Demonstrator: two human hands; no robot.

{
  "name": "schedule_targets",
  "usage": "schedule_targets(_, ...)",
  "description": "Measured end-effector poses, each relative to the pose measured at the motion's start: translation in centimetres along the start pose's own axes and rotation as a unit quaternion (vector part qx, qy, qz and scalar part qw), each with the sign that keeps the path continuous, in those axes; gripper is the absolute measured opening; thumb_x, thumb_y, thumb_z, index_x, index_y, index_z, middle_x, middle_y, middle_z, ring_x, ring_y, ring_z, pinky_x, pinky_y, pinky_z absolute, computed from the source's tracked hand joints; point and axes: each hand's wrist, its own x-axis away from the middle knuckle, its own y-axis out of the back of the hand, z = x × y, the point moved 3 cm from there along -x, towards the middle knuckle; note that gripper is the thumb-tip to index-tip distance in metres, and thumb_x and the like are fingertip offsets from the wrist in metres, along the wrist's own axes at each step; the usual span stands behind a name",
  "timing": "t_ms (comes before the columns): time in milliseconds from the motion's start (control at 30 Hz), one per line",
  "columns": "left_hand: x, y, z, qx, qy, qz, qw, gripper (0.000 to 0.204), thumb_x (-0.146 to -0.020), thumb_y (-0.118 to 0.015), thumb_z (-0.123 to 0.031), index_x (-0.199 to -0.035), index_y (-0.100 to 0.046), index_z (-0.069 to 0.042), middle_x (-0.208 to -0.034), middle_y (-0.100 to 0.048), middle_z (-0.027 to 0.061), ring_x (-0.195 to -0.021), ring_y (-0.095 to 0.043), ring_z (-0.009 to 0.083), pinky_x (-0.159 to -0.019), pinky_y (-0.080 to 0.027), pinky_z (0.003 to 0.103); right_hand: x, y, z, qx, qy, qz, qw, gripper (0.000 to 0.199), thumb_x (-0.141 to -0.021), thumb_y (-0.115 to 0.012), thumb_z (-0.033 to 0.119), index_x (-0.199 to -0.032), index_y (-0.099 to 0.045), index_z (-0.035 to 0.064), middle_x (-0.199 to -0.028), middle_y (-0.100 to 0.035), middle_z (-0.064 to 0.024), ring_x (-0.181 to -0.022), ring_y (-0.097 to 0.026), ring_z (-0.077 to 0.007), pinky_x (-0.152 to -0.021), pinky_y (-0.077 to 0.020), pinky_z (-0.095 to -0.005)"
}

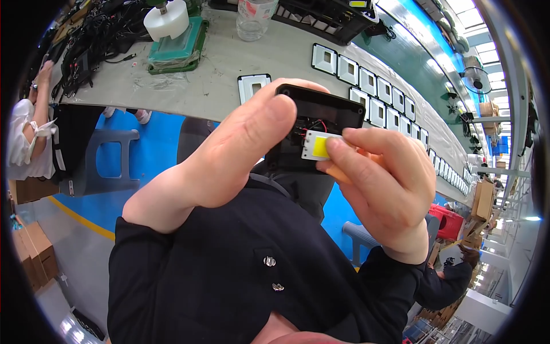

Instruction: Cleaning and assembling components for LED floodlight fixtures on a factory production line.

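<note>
Black housing [321, 123], rectangular and open-faced, is held up close to the camera in the left hand [229, 155], the thumb laid along its near face and the other fingers hidden behind it, closed on the shell. Red and black wires [312, 127] are seen inside the cavity. A small white plate with a yellow square, an LED chip [316, 144], is pinched between thumb and forefinger of the right hand [384, 183] and is held at the lower right edge of the housing, touching or just over it; which cannot be told.

Step judged in hand: seating the chip into the housing. The next move is judged to call for the chip to be squared to the cavity and pressed flat, wires kept clear underneath.

Beyond the hands, a grey surface [246, 69] carries a row of white square frames [366, 83], a clear plastic bottle [255, 17] and a white roll on a green stand [169, 34].
</note>
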Motion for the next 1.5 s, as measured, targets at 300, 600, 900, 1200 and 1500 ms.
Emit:
schedule_targets(300,0.8,0.5,-0.5,-0.007,0.008,-0.013,1.0,0.065,-0.095,-0.041,-0.048,-0.138,-0.032,0.0,-0.128,-0.05,0.0148,-0.118,-0.052,0.0197,-0.099,-0.042,0.032,0.1,0.2,0.5,-0.054,-0.098,0.044,0.993,0.031,-0.063,-0.081,0.006,-0.092,-0.071,0.0039,-0.086,-0.062,-0.0093,-0.068,-0.061,-0.0187,-0.055,-0.0485,-0.0266)
schedule_targets(600,0.8,0.6,-1.2,0.063,0.047,-0.015,0.997,0.114,-0.054,-0.079,0.006,-0.147,-0.015,-0.006,-0.134,-0.046,0.0094,-0.121,-0.051,0.0194,-0.101,-0.042,0.033,1.0,0.5,-0.8,-0.091,-0.178,-0.004,0.98,0.028,-0.067,-0.077,-0.006,-0.093,-0.069,-0.0001,-0.088,-0.061,-0.009,-0.07,-0.062,-0.014,-0.052,-0.0509,-0.0214)
schedule_targets(900,0.8,0.8,-0.8,-0.115,-0.086,-0.005,0.99,0.094,-0.068,-0.071,0.008,-0.144,-0.017,-0.005,-0.136,-0.036,0.0124,-0.114,-0.056,0.0206,-0.091,-0.05,0.03,0.9,-0.1,-0.6,-0.154,-0.176,-0.047,0.971,0.03,-0.064,-0.076,-0.007,-0.093,-0.069,0.0002,-0.09,-0.062,-0.01,-0.072,-0.063,-0.0152,-0.055,-0.0522,-0.0229)
schedule_targets(1200,1.3,1.9,-1.1,0.009,-0.004,0.082,0.997,0.066,-0.085,-0.054,-0.019,-0.143,-0.03,0.002,-0.128,-0.053,0.0129,-0.115,-0.053,0.0173,-0.097,-0.042,0.031,-0.8,1.4,0.0,-0.086,-0.072,0.023,0.993,0.028,-0.061,-0.079,0.007,-0.088,-0.072,0.0055,-0.086,-0.064,-0.0079,-0.065,-0.062,-0.0162,-0.052,-0.0476,-0.0241)
schedule_targets(1500,2.0,0.4,-1.7,-0.002,0.031,0.003,1.0,0.083,-0.075,-0.058,-0.04,-0.14,-0.034,0.007,-0.132,-0.05,0.0198,-0.12,-0.053,0.024,-0.103,-0.038,0.035,-1.0,-0.1,0.4,-0.113,-0.055,0.025,0.992,0.027,-0.06,-0.08,0.009,-0.086,-0.072,0.0051,-0.082,-0.063,-0.0069,-0.062,-0.061,-0.0148,-0.051,-0.0459,-0.0241)
